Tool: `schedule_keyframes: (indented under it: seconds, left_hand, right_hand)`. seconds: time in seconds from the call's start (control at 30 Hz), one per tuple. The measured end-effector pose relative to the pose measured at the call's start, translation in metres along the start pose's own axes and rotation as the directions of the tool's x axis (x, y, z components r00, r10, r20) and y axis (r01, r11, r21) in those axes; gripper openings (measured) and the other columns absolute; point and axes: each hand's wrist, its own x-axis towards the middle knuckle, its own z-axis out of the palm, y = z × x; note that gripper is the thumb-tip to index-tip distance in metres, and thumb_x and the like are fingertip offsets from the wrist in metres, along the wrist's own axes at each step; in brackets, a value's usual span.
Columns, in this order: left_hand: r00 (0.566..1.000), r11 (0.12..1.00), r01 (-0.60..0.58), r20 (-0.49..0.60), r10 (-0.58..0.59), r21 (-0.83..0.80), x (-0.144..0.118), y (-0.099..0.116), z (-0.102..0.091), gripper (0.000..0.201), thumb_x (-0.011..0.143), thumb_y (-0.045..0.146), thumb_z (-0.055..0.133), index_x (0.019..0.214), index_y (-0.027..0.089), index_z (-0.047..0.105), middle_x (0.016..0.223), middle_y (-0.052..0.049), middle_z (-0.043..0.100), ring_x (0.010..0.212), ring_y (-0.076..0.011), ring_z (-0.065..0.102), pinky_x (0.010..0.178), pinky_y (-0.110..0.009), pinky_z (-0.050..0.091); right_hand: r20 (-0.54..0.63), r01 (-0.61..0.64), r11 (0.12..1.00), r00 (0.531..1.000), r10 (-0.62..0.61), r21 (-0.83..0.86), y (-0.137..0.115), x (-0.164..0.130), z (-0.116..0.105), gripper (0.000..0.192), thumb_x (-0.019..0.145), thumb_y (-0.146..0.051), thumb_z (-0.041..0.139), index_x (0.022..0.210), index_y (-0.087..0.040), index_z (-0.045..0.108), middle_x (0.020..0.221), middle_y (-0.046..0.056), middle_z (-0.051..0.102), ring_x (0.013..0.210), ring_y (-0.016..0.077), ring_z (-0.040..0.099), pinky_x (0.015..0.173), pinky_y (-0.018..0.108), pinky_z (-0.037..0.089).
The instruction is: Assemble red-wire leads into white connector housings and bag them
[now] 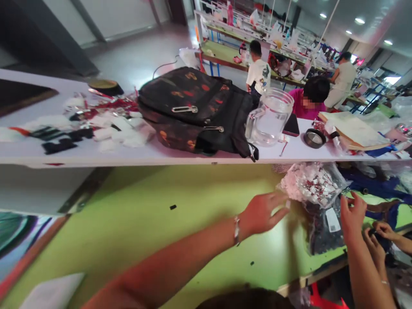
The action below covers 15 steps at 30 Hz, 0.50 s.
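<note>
My left hand (265, 212), with a bracelet at the wrist, hovers over the green table (135, 240), its thumb and fingers apart. A small pale spot shows at its fingertips; I cannot tell what it is. Just beyond lies a clear plastic bag (317, 184) of small white and red pieces. Under that bag is a dark plastic package (322, 236) with a white label (332, 219). To the right of the package, my right hand (353, 214) is raised with fingers loosely bent and apart, nothing visible in it.
A co-worker's hands (380, 240) work on something dark close to my right arm. The white shelf (193, 161) carries a black backpack (193, 111), a glass jar (272, 118), a phone (292, 125), a round tin (314, 138) and piled white tags (119, 128). Dark scraps (173, 207) dot the table.
</note>
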Motion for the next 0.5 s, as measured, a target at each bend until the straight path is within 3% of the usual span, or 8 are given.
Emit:
schedule_keyframes:
  seconds: [0.07,0.13,0.17,0.23,0.33,0.4,0.5]
  left_hand:
    - [0.964,0.967,0.255,0.082,-0.253,-0.013,0.051,0.007,0.043,0.059,0.091,0.054,0.045,0.136,0.017,0.043,0.114,-0.013,0.063,0.096,-0.0238,0.063,0.079,-0.033,0.05]
    - [0.898,0.905,0.425,0.123,-0.422,-0.003,0.094,0.009,0.076,0.08,0.084,0.063,0.05,0.146,0.017,0.028,0.13,-0.018,0.052,0.1,-0.0291,0.063,0.081,-0.037,0.051]
    - [0.866,0.875,0.484,0.136,-0.48,0.008,0.111,0.009,0.088,0.084,0.081,0.065,0.051,0.145,0.016,0.029,0.132,-0.02,0.049,0.101,-0.0308,0.063,0.081,-0.038,0.051]
    - [0.821,0.834,0.55,0.157,-0.548,0.034,0.134,0.007,0.105,0.067,0.083,0.054,0.054,0.136,0.014,0.044,0.128,-0.021,0.052,0.099,-0.031,0.064,0.078,-0.037,0.052]
    - [0.789,0.806,0.589,0.168,-0.59,0.063,0.144,-0.001,0.115,0.028,0.084,0.024,0.052,0.105,0.011,0.066,0.103,-0.018,0.066,0.091,-0.0274,0.066,0.074,-0.033,0.052]
    - [0.786,0.799,0.597,0.145,-0.601,0.07,0.141,-0.005,0.11,0.024,0.083,0.013,0.048,0.094,0.01,0.069,0.091,-0.016,0.07,0.086,-0.0246,0.067,0.074,-0.031,0.051]
    - [0.822,0.827,0.56,0.094,-0.562,0.051,0.131,-0.004,0.092,0.028,0.084,0.01,0.043,0.092,0.012,0.07,0.089,-0.011,0.071,0.082,-0.0187,0.065,0.074,-0.026,0.049]
  right_hand:
    - [0.038,-0.02,0.997,0.999,0.023,-0.08,0.012,0.043,0.008,0.086,0.071,-0.06,0.055,0.133,-0.001,0.045,0.11,0.024,0.057,0.117,0.0369,0.044,0.095,0.049,0.037]
    - [0.088,-0.045,0.989,0.994,0.058,-0.139,0.023,0.072,0.022,0.098,0.064,-0.06,0.06,0.137,0.003,0.039,0.115,0.028,0.055,0.116,0.039,0.044,0.094,0.05,0.037]
    - [0.12,-0.057,0.986,0.99,0.077,-0.159,0.028,0.081,0.028,0.098,0.062,-0.059,0.062,0.135,0.003,0.042,0.113,0.028,0.056,0.112,0.0389,0.048,0.09,0.049,0.039]
    - [0.191,-0.078,0.981,0.975,0.112,-0.179,0.04,0.092,0.036,0.08,0.062,-0.055,0.062,0.122,-0.002,0.057,0.098,0.024,0.063,0.094,0.035,0.056,0.08,0.045,0.043]
    - [0.255,-0.096,0.982,0.957,0.135,-0.16,0.055,0.099,0.036,0.044,0.067,-0.049,0.058,0.087,-0.012,0.07,0.066,0.013,0.062,0.066,0.0257,0.054,0.068,0.04,0.042]
    - [0.252,-0.104,0.989,0.959,0.127,-0.104,0.058,0.101,0.033,0.035,0.069,-0.046,0.056,0.076,-0.015,0.069,0.058,0.008,0.058,0.06,0.0216,0.049,0.065,0.037,0.039]
    - [0.243,-0.112,0.991,0.966,0.092,0.071,0.048,0.099,0.028,0.033,0.07,-0.045,0.055,0.079,-0.016,0.068,0.057,0.003,0.056,0.057,0.0174,0.046,0.061,0.032,0.038]
